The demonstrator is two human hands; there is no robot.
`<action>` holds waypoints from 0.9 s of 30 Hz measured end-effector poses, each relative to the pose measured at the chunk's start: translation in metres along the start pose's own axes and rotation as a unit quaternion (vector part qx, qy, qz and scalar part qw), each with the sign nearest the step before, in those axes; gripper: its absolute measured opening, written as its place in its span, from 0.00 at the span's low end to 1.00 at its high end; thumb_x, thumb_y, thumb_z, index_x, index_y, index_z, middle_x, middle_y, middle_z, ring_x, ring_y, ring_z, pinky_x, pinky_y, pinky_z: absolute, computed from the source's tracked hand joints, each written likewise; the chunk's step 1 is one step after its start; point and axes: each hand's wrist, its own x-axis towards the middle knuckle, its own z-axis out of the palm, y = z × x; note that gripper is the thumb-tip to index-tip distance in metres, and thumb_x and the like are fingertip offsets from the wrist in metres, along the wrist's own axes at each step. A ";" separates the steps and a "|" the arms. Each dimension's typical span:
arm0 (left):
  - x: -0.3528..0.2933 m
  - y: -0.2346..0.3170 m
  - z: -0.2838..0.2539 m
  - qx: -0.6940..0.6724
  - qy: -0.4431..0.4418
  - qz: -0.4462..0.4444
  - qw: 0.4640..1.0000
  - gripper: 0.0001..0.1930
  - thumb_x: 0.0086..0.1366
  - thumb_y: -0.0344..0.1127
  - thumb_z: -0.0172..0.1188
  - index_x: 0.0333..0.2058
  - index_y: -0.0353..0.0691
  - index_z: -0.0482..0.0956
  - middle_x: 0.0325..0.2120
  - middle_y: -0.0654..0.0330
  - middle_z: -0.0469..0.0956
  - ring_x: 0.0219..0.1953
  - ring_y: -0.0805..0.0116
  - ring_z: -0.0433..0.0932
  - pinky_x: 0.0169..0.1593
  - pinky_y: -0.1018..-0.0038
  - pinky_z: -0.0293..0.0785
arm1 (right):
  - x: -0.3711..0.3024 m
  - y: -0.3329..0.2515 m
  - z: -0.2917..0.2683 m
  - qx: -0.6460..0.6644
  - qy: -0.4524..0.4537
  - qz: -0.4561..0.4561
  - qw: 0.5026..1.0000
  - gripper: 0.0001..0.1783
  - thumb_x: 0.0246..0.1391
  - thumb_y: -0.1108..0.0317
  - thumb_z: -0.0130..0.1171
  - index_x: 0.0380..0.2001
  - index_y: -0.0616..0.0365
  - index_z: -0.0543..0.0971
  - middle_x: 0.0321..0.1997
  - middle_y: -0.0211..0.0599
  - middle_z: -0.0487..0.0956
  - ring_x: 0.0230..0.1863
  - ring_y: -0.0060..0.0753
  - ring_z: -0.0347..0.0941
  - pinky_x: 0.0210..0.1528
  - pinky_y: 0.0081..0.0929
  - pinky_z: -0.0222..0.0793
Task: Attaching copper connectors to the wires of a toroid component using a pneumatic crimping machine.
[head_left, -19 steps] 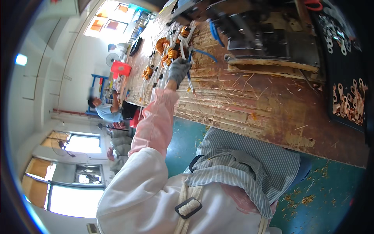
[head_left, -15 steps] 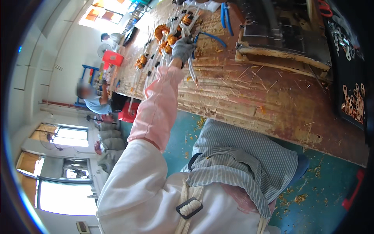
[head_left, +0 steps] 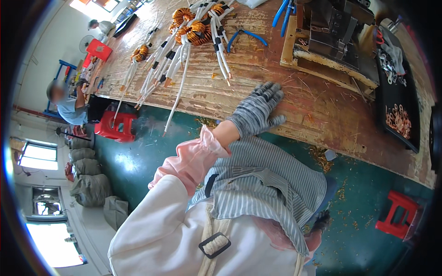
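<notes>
My left hand (head_left: 258, 110), in a grey striped glove with a pink sleeve cover, hovers over or rests on the near edge of the worn wooden table (head_left: 313, 106); contact is hard to tell. Its fingers are stretched out, holding nothing. Farther left on the table lies a bunch of copper-wound ring coils (head_left: 189, 32) with long white-sleeved leads (head_left: 175, 64), some hanging over the edge. Blue-handled pliers (head_left: 246, 35) lie between the coils and my hand. My right hand (head_left: 322, 221), also gloved, hangs low beside my lap, its fingers too dark and small to make out.
A dark metal fixture on a wooden base (head_left: 331, 55) stands at the right. Beyond it, a black tray (head_left: 405, 99) holds metal terminals. Another blue-handled tool (head_left: 284, 16) lies at the back. Red stools (head_left: 117, 126) stand on the green floor. A person in blue (head_left: 73, 110) sits far left.
My left hand has left the coils and come back toward me and to the right, its fingers now spread. The view has shifted, and my right hand now shows at the lower right.
</notes>
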 end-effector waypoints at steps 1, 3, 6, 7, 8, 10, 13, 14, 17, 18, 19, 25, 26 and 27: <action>0.000 0.009 -0.002 -0.011 -0.005 0.027 1.000 0.31 0.56 0.53 0.49 0.50 0.34 0.62 0.54 0.49 0.56 0.58 0.54 0.52 0.60 0.67 0.46 | -0.006 -0.014 0.007 -0.014 0.032 -0.075 0.997 0.24 0.47 0.54 0.55 0.45 0.56 0.71 0.42 0.38 0.72 0.42 0.34 0.67 0.46 0.32 0.61; -0.002 0.009 -0.015 -0.050 -0.003 0.035 0.998 0.27 0.56 0.49 0.50 0.48 0.35 0.65 0.52 0.48 0.60 0.56 0.54 0.55 0.59 0.67 0.50 | -0.019 -0.043 0.030 0.002 0.041 -0.178 0.983 0.20 0.48 0.57 0.54 0.42 0.58 0.72 0.38 0.37 0.74 0.38 0.33 0.68 0.42 0.29 0.62; 0.001 -0.010 -0.022 -0.075 0.051 -0.049 0.995 0.20 0.56 0.41 0.51 0.45 0.36 0.69 0.47 0.49 0.66 0.53 0.53 0.61 0.55 0.67 0.57 | -0.128 -0.105 0.129 -0.008 0.036 -0.404 0.914 0.14 0.50 0.63 0.53 0.36 0.62 0.73 0.31 0.34 0.75 0.31 0.30 0.69 0.37 0.25 0.65; -0.003 -0.014 -0.019 -0.081 0.053 -0.045 0.994 0.20 0.56 0.41 0.51 0.45 0.36 0.69 0.47 0.49 0.66 0.53 0.53 0.61 0.55 0.67 0.57 | -0.164 -0.123 0.158 -0.099 0.030 -0.446 0.889 0.13 0.49 0.64 0.54 0.34 0.62 0.73 0.31 0.34 0.75 0.31 0.29 0.69 0.37 0.25 0.65; -0.010 -0.015 -0.016 -0.075 0.041 -0.039 0.996 0.20 0.56 0.42 0.50 0.44 0.36 0.69 0.48 0.49 0.65 0.53 0.53 0.60 0.56 0.67 0.55 | -0.192 -0.135 0.184 -0.188 0.020 -0.481 0.856 0.12 0.48 0.65 0.55 0.33 0.63 0.74 0.31 0.34 0.75 0.31 0.28 0.69 0.37 0.25 0.65; -0.020 -0.009 -0.015 -0.066 0.028 -0.010 0.997 0.19 0.55 0.41 0.50 0.43 0.37 0.70 0.47 0.49 0.66 0.52 0.53 0.61 0.56 0.67 0.56 | -0.241 -0.146 0.242 -0.334 -0.026 -0.641 0.691 0.13 0.48 0.62 0.55 0.31 0.62 0.74 0.30 0.34 0.75 0.32 0.27 0.69 0.37 0.23 0.65; -0.030 -0.005 -0.020 -0.111 0.071 -0.023 0.991 0.18 0.55 0.37 0.52 0.44 0.38 0.69 0.47 0.50 0.66 0.52 0.54 0.61 0.55 0.67 0.57 | -0.272 -0.158 0.319 -0.304 -0.236 -0.708 0.592 0.10 0.50 0.63 0.50 0.34 0.55 0.74 0.34 0.34 0.75 0.35 0.35 0.70 0.39 0.26 0.65; -0.035 -0.004 -0.025 -0.103 0.082 -0.065 0.989 0.18 0.54 0.36 0.52 0.44 0.38 0.70 0.46 0.50 0.66 0.52 0.53 0.62 0.55 0.66 0.58 | -0.279 -0.160 0.345 -0.342 -0.251 -0.728 0.538 0.10 0.50 0.65 0.49 0.35 0.54 0.74 0.34 0.34 0.74 0.36 0.37 0.70 0.40 0.27 0.65; -0.049 -0.015 -0.024 -0.043 0.120 -0.122 0.984 0.17 0.54 0.34 0.51 0.44 0.38 0.70 0.46 0.50 0.67 0.51 0.52 0.62 0.54 0.66 0.59 | -0.294 -0.158 0.413 -0.425 -0.264 -0.756 0.422 0.12 0.49 0.70 0.46 0.38 0.53 0.72 0.37 0.36 0.72 0.40 0.41 0.67 0.45 0.31 0.64; -0.054 -0.018 -0.020 -0.014 0.111 -0.131 0.985 0.17 0.54 0.34 0.51 0.43 0.38 0.70 0.45 0.50 0.67 0.50 0.52 0.63 0.53 0.65 0.60 | -0.287 -0.153 0.433 -0.439 -0.259 -0.763 0.397 0.13 0.47 0.72 0.46 0.39 0.53 0.72 0.39 0.36 0.72 0.42 0.40 0.66 0.47 0.32 0.62; -0.056 -0.017 -0.021 -0.017 0.114 -0.130 0.985 0.17 0.54 0.34 0.51 0.43 0.38 0.70 0.45 0.50 0.67 0.50 0.52 0.63 0.53 0.65 0.60 | -0.284 -0.149 0.446 -0.454 -0.250 -0.769 0.375 0.15 0.45 0.73 0.46 0.39 0.52 0.72 0.41 0.36 0.72 0.44 0.40 0.65 0.49 0.32 0.61; -0.062 0.003 -0.011 -0.093 0.128 -0.054 0.986 0.17 0.52 0.32 0.52 0.42 0.36 0.70 0.42 0.49 0.69 0.47 0.51 0.65 0.53 0.64 0.60 | -0.286 -0.121 0.449 -0.529 -0.296 -0.727 0.323 0.18 0.39 0.76 0.47 0.38 0.53 0.74 0.44 0.35 0.71 0.48 0.38 0.64 0.52 0.30 0.58; -0.062 0.007 -0.008 -0.093 0.132 -0.051 0.985 0.17 0.51 0.32 0.52 0.41 0.35 0.70 0.42 0.48 0.69 0.47 0.51 0.65 0.53 0.64 0.60 | -0.288 -0.121 0.444 -0.530 -0.296 -0.727 0.321 0.18 0.39 0.76 0.47 0.38 0.53 0.74 0.44 0.35 0.71 0.48 0.38 0.64 0.52 0.30 0.58; -0.063 0.010 -0.007 -0.096 0.132 -0.050 0.985 0.17 0.51 0.32 0.52 0.41 0.35 0.70 0.42 0.48 0.69 0.47 0.51 0.65 0.53 0.64 0.60 | -0.291 -0.120 0.436 -0.513 -0.319 -0.731 0.318 0.18 0.38 0.76 0.47 0.37 0.53 0.74 0.43 0.35 0.71 0.47 0.38 0.64 0.52 0.30 0.58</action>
